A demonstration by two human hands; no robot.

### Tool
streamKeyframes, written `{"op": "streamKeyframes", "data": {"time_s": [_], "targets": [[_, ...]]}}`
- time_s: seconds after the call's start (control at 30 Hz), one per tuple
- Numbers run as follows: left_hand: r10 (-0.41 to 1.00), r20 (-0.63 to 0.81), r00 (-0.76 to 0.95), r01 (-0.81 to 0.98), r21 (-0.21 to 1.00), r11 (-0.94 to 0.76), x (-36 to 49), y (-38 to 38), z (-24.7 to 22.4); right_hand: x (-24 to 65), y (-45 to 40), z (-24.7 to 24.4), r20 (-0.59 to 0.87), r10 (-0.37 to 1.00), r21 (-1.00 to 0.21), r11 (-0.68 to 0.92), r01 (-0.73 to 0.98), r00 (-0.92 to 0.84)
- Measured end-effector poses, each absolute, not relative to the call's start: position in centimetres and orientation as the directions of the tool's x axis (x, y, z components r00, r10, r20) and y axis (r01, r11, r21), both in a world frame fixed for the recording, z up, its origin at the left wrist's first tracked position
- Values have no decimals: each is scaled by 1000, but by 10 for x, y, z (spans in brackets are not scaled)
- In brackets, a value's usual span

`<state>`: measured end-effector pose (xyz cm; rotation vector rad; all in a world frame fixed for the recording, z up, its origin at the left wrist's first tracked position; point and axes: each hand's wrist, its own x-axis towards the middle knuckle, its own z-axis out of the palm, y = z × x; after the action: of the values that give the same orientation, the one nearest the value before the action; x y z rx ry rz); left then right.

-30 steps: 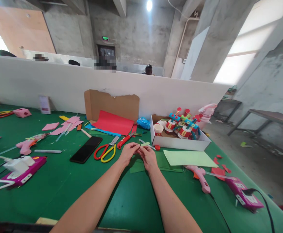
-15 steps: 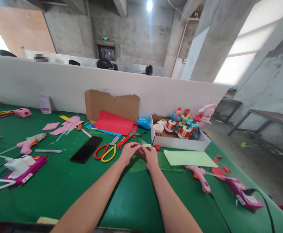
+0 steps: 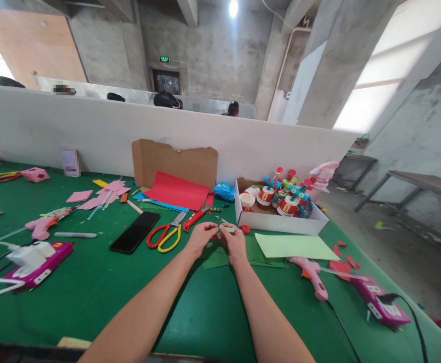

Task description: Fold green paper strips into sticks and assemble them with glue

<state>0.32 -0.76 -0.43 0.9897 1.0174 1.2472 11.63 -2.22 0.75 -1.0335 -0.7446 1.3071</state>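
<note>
My left hand (image 3: 202,239) and my right hand (image 3: 235,244) meet at their fingertips over the green table. Both are closed on small strips of green paper (image 3: 229,229), one light and one darker; the exact folds are too small to tell. Beneath them lie dark green paper sheets (image 3: 258,255). Scissors (image 3: 168,234) with red and yellow handles lie left of my left hand, beside a red-handled tool (image 3: 193,220). A light green sheet (image 3: 296,246) is right of my right hand, and a small red piece (image 3: 246,230) sits near its fingers.
A white box (image 3: 280,222) holds cups and colourful paper figures. A black phone (image 3: 135,233), pink glue guns (image 3: 310,275) and purple power strips (image 3: 381,302) lie on the table (image 3: 91,307). Red paper (image 3: 177,190) leans by a brown cardboard piece (image 3: 148,161). A white partition (image 3: 103,121) stands behind.
The light green strip has tilted and shifted slightly down at my right fingertips. My hands have otherwise hardly moved.
</note>
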Motion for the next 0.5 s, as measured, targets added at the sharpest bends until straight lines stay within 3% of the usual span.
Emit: {"op": "streamKeyframes", "data": {"time_s": [0.2, 0.37, 0.5], "targets": [[999, -20, 48, -187, 982, 29, 6, -9, -5, 119, -21, 8, -32, 964, -967, 37, -250, 264], [995, -102, 10, -331, 938, 99, 6, -9, -1, 121, -19, 9, -102, 954, -885, 43, -463, 283], [990, -136, 42, -424, 895, 141, 4, -8, 1, 115, -21, 8, -148, 983, -858, -72, -509, 110]]}}
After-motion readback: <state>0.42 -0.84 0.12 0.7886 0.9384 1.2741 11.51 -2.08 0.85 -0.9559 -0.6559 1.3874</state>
